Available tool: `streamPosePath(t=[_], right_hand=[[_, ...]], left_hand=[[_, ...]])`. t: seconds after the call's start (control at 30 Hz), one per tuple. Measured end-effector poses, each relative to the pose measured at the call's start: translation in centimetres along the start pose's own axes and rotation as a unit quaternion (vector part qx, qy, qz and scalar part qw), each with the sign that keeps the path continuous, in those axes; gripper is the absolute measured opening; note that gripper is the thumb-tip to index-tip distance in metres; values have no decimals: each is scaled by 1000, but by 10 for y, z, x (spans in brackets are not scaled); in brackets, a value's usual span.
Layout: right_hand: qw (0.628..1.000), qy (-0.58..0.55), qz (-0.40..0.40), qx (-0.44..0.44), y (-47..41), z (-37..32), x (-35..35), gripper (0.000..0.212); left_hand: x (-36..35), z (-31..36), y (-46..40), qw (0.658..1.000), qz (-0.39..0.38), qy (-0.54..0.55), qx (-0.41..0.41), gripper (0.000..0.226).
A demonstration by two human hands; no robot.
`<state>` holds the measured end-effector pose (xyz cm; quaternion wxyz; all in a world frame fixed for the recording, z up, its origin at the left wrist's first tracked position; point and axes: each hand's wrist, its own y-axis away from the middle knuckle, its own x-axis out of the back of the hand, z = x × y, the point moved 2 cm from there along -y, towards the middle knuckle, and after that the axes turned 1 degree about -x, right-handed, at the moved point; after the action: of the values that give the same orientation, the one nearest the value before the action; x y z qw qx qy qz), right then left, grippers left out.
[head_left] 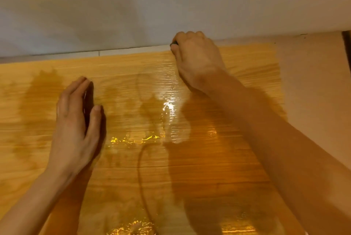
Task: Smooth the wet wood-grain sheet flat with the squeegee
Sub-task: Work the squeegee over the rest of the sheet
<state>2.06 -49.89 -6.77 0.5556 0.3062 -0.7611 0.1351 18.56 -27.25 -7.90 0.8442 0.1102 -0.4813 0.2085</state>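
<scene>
The wood-grain sheet (133,168) lies flat across most of the view, glossy with water and patched with darker wet stains. At its far edge by the wall, my right hand (195,58) curls round a dark tool, the squeegee (173,44), of which only a small dark end shows at my fingertips. On the left part of the sheet my left hand (76,120) rests with straight fingers, palm turned inward.
A pale grey wall (133,7) rises right behind the sheet's far edge. A strip of light surface (313,82) lies bare to the right of the sheet. Puddles glint at the centre (169,105) and near the front edge.
</scene>
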Motion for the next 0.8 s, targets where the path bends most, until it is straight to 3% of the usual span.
streamPosePath(t=[0.1,0.2,0.3,0.43,0.53,0.8], right_hand=[[999,-3,-6,49,-15,-44,-15,22],[995,-48,-67,64,-22,-41,-11,26],[990,-87,-105,30,-13,-2,11,33],[994,-71,-71,-45,6,26,32,39],[993,-79,-71,-49,-6,-12,16,41],[991,-81,-81,75,-64,-183,-61,25]], left_hand=[[9,-22,10,999,17,-17,21,57],[8,-27,16,999,25,-27,28,56],[6,-28,16,999,30,-32,27,55],[6,-28,17,999,29,-32,31,55],[5,-28,16,998,32,-35,35,55],[7,-30,16,998,31,-39,29,53]])
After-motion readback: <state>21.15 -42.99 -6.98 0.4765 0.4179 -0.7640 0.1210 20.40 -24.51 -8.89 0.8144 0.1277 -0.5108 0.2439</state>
